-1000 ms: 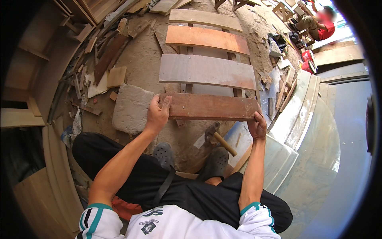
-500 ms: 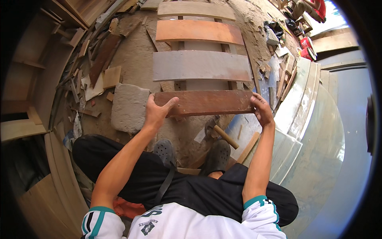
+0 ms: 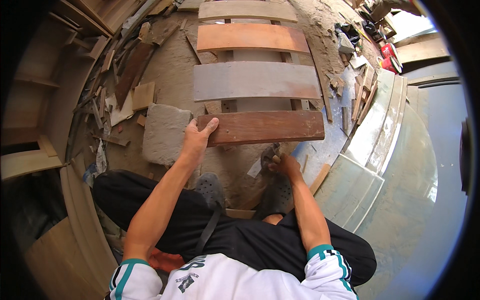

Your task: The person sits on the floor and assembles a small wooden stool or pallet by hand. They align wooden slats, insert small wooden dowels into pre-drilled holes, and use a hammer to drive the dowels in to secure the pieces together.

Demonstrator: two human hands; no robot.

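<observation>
A dark reddish-brown plank [image 3: 265,127] lies crosswise at the near end of a row of boards. My left hand [image 3: 196,137] grips its left end, thumb on top; the fingers underneath are hidden. Below the plank, my right hand [image 3: 286,165] is closed around the wooden handle of a hammer. The dark hammer head [image 3: 270,151] shows just past my fingers, low over the ground between my feet. Beyond the plank lie a greyish board [image 3: 256,80], an orange-brown board [image 3: 252,38] and a pale board [image 3: 247,11], spaced apart on lengthwise rails.
A rough stone block [image 3: 166,134] stands left of the plank. Wood scraps [image 3: 143,95] litter the ground at left. Glass sheets [image 3: 400,165] lie on the right, near red cans [image 3: 390,64]. An open wooden cabinet [image 3: 37,95] borders the far left. Part of another person appears at top right.
My right hand has let go of the plank's right end, moved down and left, and closed on the hammer handle. My left hand still holds the plank. The other person has shifted.
</observation>
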